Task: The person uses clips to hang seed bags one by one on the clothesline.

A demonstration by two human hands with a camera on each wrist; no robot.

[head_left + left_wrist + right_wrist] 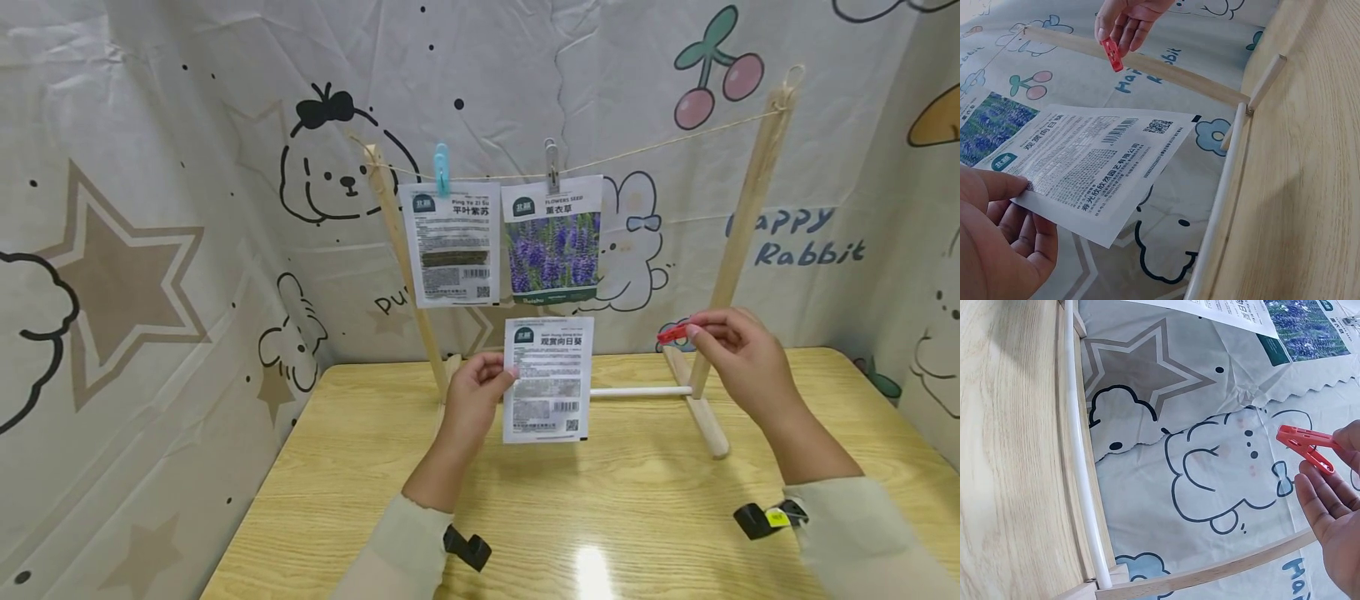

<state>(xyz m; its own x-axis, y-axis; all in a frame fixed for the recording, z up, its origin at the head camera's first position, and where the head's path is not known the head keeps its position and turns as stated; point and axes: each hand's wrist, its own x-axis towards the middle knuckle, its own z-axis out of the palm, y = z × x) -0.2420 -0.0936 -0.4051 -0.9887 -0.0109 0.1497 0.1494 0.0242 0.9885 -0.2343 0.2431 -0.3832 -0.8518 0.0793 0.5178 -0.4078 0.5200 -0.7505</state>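
Note:
My left hand (pixel 477 392) pinches a white seed packet (pixel 549 379) by its left edge, between thumb and fingers, with the printed text side facing me. Off to the right, my right hand (pixel 742 358) holds a red clothespin (pixel 675 333) by its handle end; the right wrist view shows the clothespin (pixel 1304 447) between thumb and fingers. Above the held packet, two more packets hang from a string (pixel 637 152). A blue clothespin (pixel 442 169) clips the text-side packet (pixel 453 246), and a grey clothespin (pixel 552 165) clips the packet with purple flowers (pixel 553 242).
The string runs between a left wooden post (pixel 401 225) and a taller-looking right post (pixel 742 225). A white rod (pixel 637 392) joins them low down, and a wooden foot (pixel 705 417) rests on the table (pixel 600 492). A printed cloth (pixel 510 75) hangs behind.

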